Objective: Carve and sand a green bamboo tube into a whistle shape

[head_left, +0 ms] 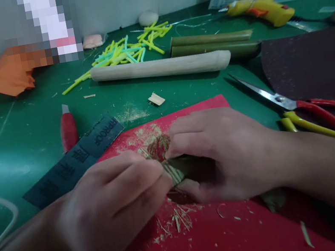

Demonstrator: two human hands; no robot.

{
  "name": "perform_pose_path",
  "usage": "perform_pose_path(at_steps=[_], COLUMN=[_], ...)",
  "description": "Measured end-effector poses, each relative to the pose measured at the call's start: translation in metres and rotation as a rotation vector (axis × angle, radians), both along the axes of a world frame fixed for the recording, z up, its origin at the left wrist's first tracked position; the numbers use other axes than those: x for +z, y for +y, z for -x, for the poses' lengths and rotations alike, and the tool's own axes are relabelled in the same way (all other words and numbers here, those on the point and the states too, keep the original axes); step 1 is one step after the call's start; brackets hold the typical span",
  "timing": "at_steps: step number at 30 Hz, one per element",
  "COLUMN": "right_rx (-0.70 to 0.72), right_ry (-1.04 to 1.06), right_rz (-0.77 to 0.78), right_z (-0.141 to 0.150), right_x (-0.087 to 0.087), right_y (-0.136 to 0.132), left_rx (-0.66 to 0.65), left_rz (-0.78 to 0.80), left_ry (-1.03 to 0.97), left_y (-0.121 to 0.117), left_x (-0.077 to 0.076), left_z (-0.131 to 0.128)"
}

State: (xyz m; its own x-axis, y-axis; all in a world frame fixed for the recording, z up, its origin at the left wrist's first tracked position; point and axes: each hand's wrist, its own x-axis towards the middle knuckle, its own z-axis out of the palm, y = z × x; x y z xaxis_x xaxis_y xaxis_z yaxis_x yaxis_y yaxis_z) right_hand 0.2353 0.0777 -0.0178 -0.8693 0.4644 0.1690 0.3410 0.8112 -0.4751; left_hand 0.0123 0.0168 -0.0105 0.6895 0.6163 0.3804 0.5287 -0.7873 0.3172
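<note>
A short greenish piece of bamboo (pixel 178 170) with pale stripes on its left part lies between my hands, over a red sheet (pixel 226 236). My right hand (pixel 227 154) curls around it, thumb below and fingers above. My left hand (pixel 118 199) is closed, its fingertips pinched at the left end of the bamboo; anything else inside them is hidden. Fine dust and thin shavings (pixel 180 218) lie on the sheet around the fingers. Just beyond my left hand is a dark strip of sandpaper (pixel 76 161) with printing on its back.
Beyond the sheet lie a red-handled cutter (pixel 68 128), a pale bamboo stick (pixel 160 67), green bamboo pieces (pixel 212 46) and yellow and turquoise strips (pixel 119 54). Scissors (pixel 286 100) lie beside my right forearm. A yellow glue gun (pixel 260 9) is at the back right, orange paper (pixel 12 75) at left.
</note>
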Motion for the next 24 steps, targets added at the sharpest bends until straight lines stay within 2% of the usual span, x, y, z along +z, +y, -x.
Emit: perform_pose_path(at_steps=[5,8,20,22,24], right_rx=[0.017,0.009,0.019,0.027,0.029], right_ry=[0.018,0.006,0.001,0.012,0.023], right_rz=[0.015,0.019,0.043,0.04,0.031], right_z=[0.0002,0.0001,0.0002,-0.0001,-0.0002], right_x=[-0.001,-0.0004,0.0014,0.0008,0.0], right_y=[0.0009,0.0012,0.0,0.0002,0.0005], left_rx=[0.058,0.025,0.052,0.08,0.044], left_rz=[0.02,-0.015,0.076,0.061,0.026], left_ry=[-0.021,0.007,-0.024,-0.021,0.004], left_y=[0.0001,-0.001,0.0032,0.004,0.0039], left_x=[-0.0002,-0.0004,0.0037,0.0037,0.003], left_z=[-0.0018,-0.0032,-0.0073,-0.0074,-0.0071])
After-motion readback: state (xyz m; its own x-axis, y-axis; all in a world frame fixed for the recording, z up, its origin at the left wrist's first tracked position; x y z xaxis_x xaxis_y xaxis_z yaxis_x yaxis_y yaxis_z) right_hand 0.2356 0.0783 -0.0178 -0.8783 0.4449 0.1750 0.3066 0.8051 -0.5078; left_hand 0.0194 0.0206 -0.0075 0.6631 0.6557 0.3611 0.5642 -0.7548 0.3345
